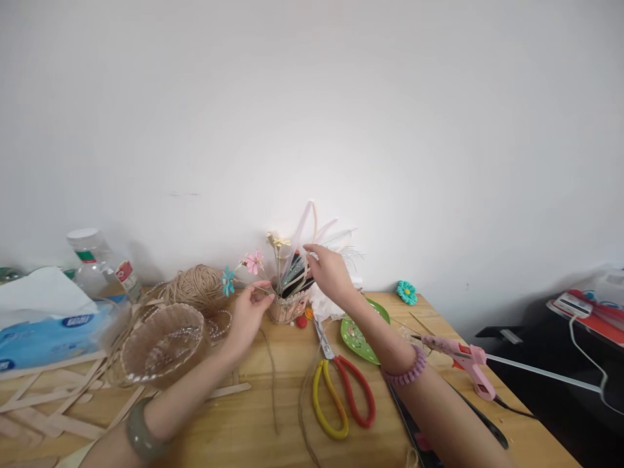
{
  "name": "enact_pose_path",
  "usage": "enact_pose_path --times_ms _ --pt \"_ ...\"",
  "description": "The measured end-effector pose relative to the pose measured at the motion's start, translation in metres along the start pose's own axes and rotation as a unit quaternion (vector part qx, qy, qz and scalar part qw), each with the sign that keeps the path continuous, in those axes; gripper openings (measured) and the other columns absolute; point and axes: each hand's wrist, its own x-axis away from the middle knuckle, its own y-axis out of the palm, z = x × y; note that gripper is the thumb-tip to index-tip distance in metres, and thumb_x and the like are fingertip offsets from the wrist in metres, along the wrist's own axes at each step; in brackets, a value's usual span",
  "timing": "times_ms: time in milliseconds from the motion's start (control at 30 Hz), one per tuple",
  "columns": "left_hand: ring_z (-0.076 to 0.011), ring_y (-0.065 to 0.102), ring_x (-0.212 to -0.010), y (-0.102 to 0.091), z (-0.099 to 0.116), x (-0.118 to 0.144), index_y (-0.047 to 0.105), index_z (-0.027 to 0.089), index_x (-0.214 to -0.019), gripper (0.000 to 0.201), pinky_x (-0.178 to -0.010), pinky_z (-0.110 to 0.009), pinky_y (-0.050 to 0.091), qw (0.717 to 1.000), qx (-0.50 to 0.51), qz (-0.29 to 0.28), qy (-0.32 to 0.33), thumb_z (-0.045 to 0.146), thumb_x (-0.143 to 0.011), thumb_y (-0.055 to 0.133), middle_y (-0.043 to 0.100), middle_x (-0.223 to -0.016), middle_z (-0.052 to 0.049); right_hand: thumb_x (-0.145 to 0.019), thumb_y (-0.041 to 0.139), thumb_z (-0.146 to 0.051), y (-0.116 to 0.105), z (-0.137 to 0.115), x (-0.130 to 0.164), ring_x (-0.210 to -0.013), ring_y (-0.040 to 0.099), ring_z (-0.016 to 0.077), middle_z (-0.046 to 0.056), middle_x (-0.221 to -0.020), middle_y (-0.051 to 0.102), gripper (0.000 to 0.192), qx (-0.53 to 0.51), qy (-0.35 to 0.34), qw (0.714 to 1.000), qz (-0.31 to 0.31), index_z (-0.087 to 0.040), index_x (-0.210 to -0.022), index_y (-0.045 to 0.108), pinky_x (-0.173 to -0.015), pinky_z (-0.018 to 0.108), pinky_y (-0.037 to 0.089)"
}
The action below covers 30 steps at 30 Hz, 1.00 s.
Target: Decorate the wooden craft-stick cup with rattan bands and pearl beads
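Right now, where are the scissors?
The scissors lie on the table between the person's arms, just left of the green plate.

I've got both forearms reaching forward from the bottom edge, converging toward centre. My left hand (248,315) is palm-up-ish, thumb and forefinger pinched together, probably on something thin, too small to tell. My right hand (330,273) is higher, wrist bent, fingers curled with tips pointing left.

Bare forearms, no sleeves; grey-green bangle (141,434) on left wrist, pink coiled band (405,372) on right.
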Motion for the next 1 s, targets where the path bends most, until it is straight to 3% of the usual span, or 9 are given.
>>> enact_pose_path --times_ms 100,333,567,667,700,767,833,867,1000 --pt "-0.0178 0.056 -0.073 0.005 -0.013 -0.001 0.058 0.017 -0.093 0.037 -0.074 -0.034 0.044 0.998 -0.064 0.003 0.026 0.031 -0.060 0.069 0.062 -0.090 -0.005 -0.091 0.032 -0.016 -0.004 -0.002 -0.004 -0.081 0.065 0.0183 0.005 -0.076 0.070 0.038 0.024 0.003 0.999 -0.031 -0.015 -0.121 0.055 -0.084 0.031 0.043" --pt "-0.0178 0.055 -0.075 0.011 -0.031 -0.011 0.054 0.019 -0.096 0.040 -0.073 -0.034 0.045 0.979 -0.190 0.017 0.073 0.024 -0.060 0.070 0.056 -0.095 -0.004 -0.090 0.036 -0.015 0.003 -0.001 -0.002 -0.065 0.066 0.0143 0.003 -0.074 0.070 0.037 -0.003 -0.009 0.997 -0.079 -0.014 -0.124 0.050 -0.075 0.027 0.046" --pt "-0.0237 0.058 -0.086 -0.001 -0.028 -0.030 0.053 0.019 -0.092 0.028 -0.081 -0.041 0.044 0.964 -0.248 0.026 0.092 0.019 -0.066 0.064 0.055 -0.092 -0.005 -0.086 0.047 -0.016 -0.026 0.001 0.005 -0.069 0.065 0.0082 0.005 -0.123 0.058 0.020 -0.052 -0.048 0.996 -0.059 -0.018 -0.097 0.062 -0.075 0.025 0.048" --pt "-0.0242 0.057 -0.087 -0.005 -0.029 -0.033 0.052 0.019 -0.090 0.025 -0.082 -0.042 0.044 0.961 -0.256 0.040 0.092 0.020 -0.068 0.064 0.054 -0.092 -0.005 -0.086 0.047 -0.020 -0.051 0.001 0.024 -0.079 0.064 0.0105 0.006 -0.120 0.059 0.018 -0.099 -0.087 0.991 0.000 -0.018 -0.094 0.064 -0.075 0.024 0.049" --pt "-0.0241 0.057 -0.088 -0.005 -0.031 -0.034 0.052 0.019 -0.089 0.024 -0.082 -0.042 0.044 0.961 -0.257 0.044 0.091 0.020 -0.069 0.064 0.054 -0.092 -0.005 -0.087 0.047 -0.022 -0.059 0.004 0.031 -0.079 0.065 0.0114 0.005 -0.109 0.064 0.019 -0.120 -0.094 0.988 -0.025 -0.017 -0.093 0.064 -0.073 0.024 0.049" --pt "-0.0235 0.057 -0.088 -0.006 -0.035 -0.035 0.051 0.017 -0.089 0.023 -0.083 -0.042 0.044 0.961 -0.257 0.051 0.086 0.021 -0.070 0.064 0.054 -0.090 -0.005 -0.088 0.047 -0.027 -0.069 0.013 0.045 -0.074 0.065 0.0120 0.002 -0.089 0.069 0.021 -0.125 -0.099 0.970 -0.181 -0.018 -0.094 0.065 -0.067 0.022 0.050" --pt "-0.0219 0.057 -0.087 -0.006 -0.041 -0.037 0.052 0.015 -0.090 0.024 -0.083 -0.041 0.045 0.963 -0.253 0.056 0.078 0.021 -0.070 0.065 0.055 -0.090 -0.005 -0.088 0.048 -0.025 -0.065 0.028 0.056 -0.072 0.066 0.0125 0.000 -0.083 0.070 0.021 -0.044 -0.107 0.931 -0.346 -0.021 -0.095 0.068 -0.065 0.021 0.050" --pt "-0.0209 0.056 -0.087 -0.005 -0.044 -0.037 0.052 0.014 -0.091 0.025 -0.082 -0.041 0.045 0.963 -0.251 0.060 0.074 0.020 -0.071 0.066 0.055 -0.092 -0.005 -0.087 0.049 -0.022 -0.057 0.037 0.059 -0.075 0.066 0.0133 -0.001 -0.084 0.071 0.021 0.022 -0.114 0.923 -0.367 -0.022 -0.094 0.069 -0.068 0.022 0.051" --pt "-0.0196 0.055 -0.092 -0.002 -0.053 -0.030 0.054 0.013 -0.099 0.023 -0.083 -0.041 0.046 0.964 -0.243 0.091 0.060 0.022 -0.079 0.062 0.055 -0.103 -0.006 -0.084 0.040 -0.004 -0.007 0.070 0.061 -0.112 0.053 0.0220 0.011 -0.122 0.057 0.040 0.131 -0.095 0.954 -0.254 -0.018 -0.115 0.061 -0.092 0.036 0.042"
